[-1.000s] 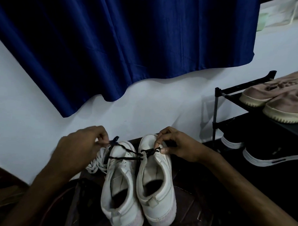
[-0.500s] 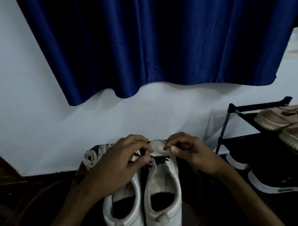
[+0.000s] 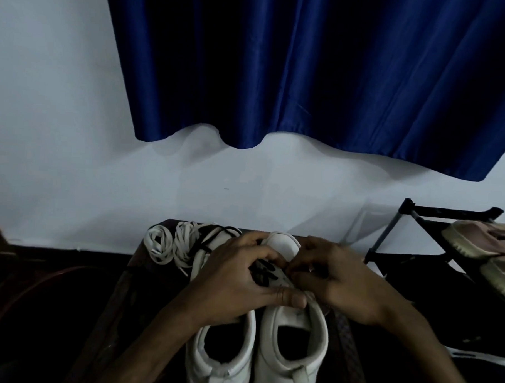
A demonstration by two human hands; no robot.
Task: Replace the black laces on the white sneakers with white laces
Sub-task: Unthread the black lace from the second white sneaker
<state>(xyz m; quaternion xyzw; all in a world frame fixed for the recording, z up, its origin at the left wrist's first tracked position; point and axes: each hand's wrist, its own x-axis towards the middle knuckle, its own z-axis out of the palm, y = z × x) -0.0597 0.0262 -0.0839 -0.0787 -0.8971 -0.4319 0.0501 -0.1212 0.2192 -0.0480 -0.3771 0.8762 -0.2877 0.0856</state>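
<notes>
White left sneaker and right sneaker side by side, heels toward the wrists; left hand and right hand bunched over the right one's lacing.

Left hand reaches across the left sneaker, fingers curled round a black lace, thumb flat along the right sneaker's tongue edge. Right hand comes in from the other side, fingers bent, tips pinching the same lace just beside the left fingertips. The lace shows only as dark strands between the two sets of fingers; which eyelets it runs through, cannot tell. Beyond the left knuckles a black strand lies loose over the left toe, touching two coils of white laces. Past the right knuckles, well apart: black rack with pale shoes. Blue curtain hangs above the fingers, on a white wall.
</notes>
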